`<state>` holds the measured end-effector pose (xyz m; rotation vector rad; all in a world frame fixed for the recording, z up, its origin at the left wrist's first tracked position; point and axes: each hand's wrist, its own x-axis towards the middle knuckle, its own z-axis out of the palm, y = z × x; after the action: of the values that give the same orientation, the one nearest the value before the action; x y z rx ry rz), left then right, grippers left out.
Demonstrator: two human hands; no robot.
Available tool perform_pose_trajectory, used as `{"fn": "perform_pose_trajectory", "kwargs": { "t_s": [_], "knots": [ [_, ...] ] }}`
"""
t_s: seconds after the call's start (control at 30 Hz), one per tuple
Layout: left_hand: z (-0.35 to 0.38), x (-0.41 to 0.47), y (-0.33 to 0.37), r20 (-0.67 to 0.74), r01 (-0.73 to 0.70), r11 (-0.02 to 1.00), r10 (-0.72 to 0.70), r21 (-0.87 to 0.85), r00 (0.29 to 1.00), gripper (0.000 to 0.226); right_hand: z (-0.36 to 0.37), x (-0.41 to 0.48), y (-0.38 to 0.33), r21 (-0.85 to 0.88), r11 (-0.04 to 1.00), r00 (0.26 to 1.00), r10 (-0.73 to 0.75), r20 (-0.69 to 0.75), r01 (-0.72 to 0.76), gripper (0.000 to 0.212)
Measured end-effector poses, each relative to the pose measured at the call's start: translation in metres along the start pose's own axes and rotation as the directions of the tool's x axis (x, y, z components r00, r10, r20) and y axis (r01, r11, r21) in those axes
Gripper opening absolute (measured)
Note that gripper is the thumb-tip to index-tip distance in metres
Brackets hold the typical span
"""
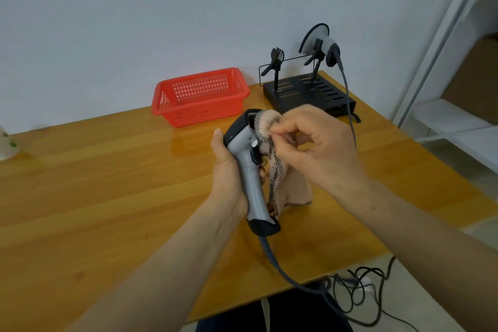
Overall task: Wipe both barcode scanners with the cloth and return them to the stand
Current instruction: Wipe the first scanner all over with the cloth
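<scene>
Fingers (pixel 295 123) of the right hand (pixel 320 148) are curled and pinch the cloth (pixel 295 191) at the head of the scanner (pixel 246 167). It seems to press on the window, but the hand hides this part. The loose end hangs beside the handle. The left hand (pixel 227 172) grips the handle and holds the scanner upright over the table (pixel 107 170). Behind, the second scanner (pixel 324 47) sits on the stand (pixel 310 91), with a basket (pixel 199 97) to its left.
</scene>
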<state>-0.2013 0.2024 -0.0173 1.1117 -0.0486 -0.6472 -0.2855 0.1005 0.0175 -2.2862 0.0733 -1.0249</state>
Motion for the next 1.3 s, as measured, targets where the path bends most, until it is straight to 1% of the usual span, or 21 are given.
{"fn": "perform_pose_trajectory", "kwargs": {
  "t_s": [0.07,0.2,0.23,0.3,0.33,0.37,0.43,0.5,0.53,0.6,0.67,0.73,0.8,0.87,0.93,1.0,1.03,1.07,1.17,1.23,1.3],
  "knots": [
    [0.002,-0.002,-0.003,0.009,0.012,1.000,-0.012,-0.011,1.000,0.066,0.003,0.004,0.000,-0.075,0.994,0.996,-0.086,0.002,0.086,0.005],
    [0.003,-0.005,-0.006,0.040,0.046,0.999,-0.045,-0.026,0.998,0.068,0.001,0.000,0.025,-0.242,0.962,0.991,-0.113,0.071,0.128,0.009],
    [0.002,-0.005,-0.005,0.047,0.051,0.998,-0.049,-0.043,0.998,0.068,-0.001,-0.001,0.034,-0.289,0.951,0.991,-0.082,0.102,0.108,0.008],
    [-0.001,-0.005,-0.003,0.056,0.072,0.995,-0.068,-0.070,0.996,0.068,-0.006,-0.001,0.043,-0.334,0.940,0.990,0.105,0.090,-0.069,0.010],
    [-0.001,-0.005,-0.003,0.058,0.083,0.994,-0.079,-0.074,0.995,0.068,-0.007,-0.001,0.043,-0.289,0.944,0.982,0.181,0.046,-0.161,0.012],
    [-0.001,-0.005,-0.003,0.056,0.089,0.993,-0.085,-0.075,0.995,0.069,-0.007,0.000,0.038,-0.203,0.959,0.979,0.202,0.008,-0.197,0.012],
    [0.000,-0.003,-0.006,0.046,0.098,0.993,-0.095,-0.069,0.994,0.071,-0.004,0.004,0.021,-0.060,0.994,0.996,0.091,-0.013,-0.091,0.010],
    [0.001,-0.002,-0.009,0.047,0.114,0.992,-0.111,-0.061,0.993,0.073,0.000,0.001,0.022,-0.041,0.999,0.999,-0.035,0.019,0.036,0.004],
    [0.001,-0.003,-0.010,0.051,0.121,0.990,-0.118,-0.070,0.992,0.072,0.001,0.000,0.028,-0.086,0.996,0.999,-0.005,0.039,0.008,0.004],
    [-0.002,-0.004,-0.009,0.060,0.127,0.986,-0.121,-0.108,0.991,0.069,0.000,0.000,0.040,-0.158,0.976,0.983,0.166,0.079,-0.152,0.007],
    [-0.003,-0.003,-0.008,0.073,0.144,0.982,-0.136,-0.118,0.988,0.068,-0.002,-0.002,0.040,-0.029,0.954,0.952,0.301,0.054,-0.300,0.008],
    [-0.004,-0.002,-0.009,0.057,0.164,0.979,-0.158,-0.120,0.986,0.069,0.001,-0.002,0.028,0.150,0.936,0.948,0.319,0.013,-0.317,0.014],
    [-0.004,-0.001,-0.013,0.034,0.169,0.979,-0.166,-0.112,0.986,0.071,0.007,-0.003,0.019,0.267,0.915,0.950,0.313,-0.003,-0.301,0.021],
    [-0.004,-0.001,-0.015,0.032,0.170,0.979,-0.167,-0.115,0.985,0.070,0.015,-0.004,0.018,0.381,0.854,0.925,0.380,0.004,-0.353,0.021],
    [-0.002,-0.002,-0.015,0.060,0.185,0.976,-0.179,-0.111,0.982,0.071,0.020,-0.005,0.025,0.372,0.819,0.890,0.452,0.052,-0.438,0.022],
    [0.001,-0.003,-0.013,0.116,0.197,0.974,-0.184,-0.110,0.976,0.073,0.024,-0.007,0.031,0.239,0.828,0.861,0.479,0.169,-0.507,0.025],
    [0.002,-0.003,-0.013,0.137,0.202,0.972,-0.185,-0.118,0.973,0.074,0.023,-0.007,0.033,0.186,0.831,0.848,0.491,0.197,-0.524,0.023],
    [0.002,-0.003,-0.013,0.137,0.204,0.971,-0.187,-0.127,0.973,0.075,0.021,-0.006,0.035,0.167,0.833,0.847,0.500,0.182,-0.528,0.021],
    [-0.002,0.000,-0.014,0.057,0.213,0.967,-0.207,-0.143,0.977,0.077,0.012,0.000,0.035,0.274,0.816,0.856,0.511,0.072,-0.510,0.014],
    [-0.002,0.002,-0.015,-0.012,0.219,0.966,-0.223,-0.141,0.975,0.078,0.010,0.001,0.032,0.355,0.784,0.850,0.521,0.071,-0.510,0.013],
    [0.000,0.003,-0.015,-0.044,0.201,0.971,-0.208,-0.129,0.977,0.076,0.014,-0.001,0.027,0.391,0.785,0.868,0.490,0.083,-0.480,0.014]
  ]
}}
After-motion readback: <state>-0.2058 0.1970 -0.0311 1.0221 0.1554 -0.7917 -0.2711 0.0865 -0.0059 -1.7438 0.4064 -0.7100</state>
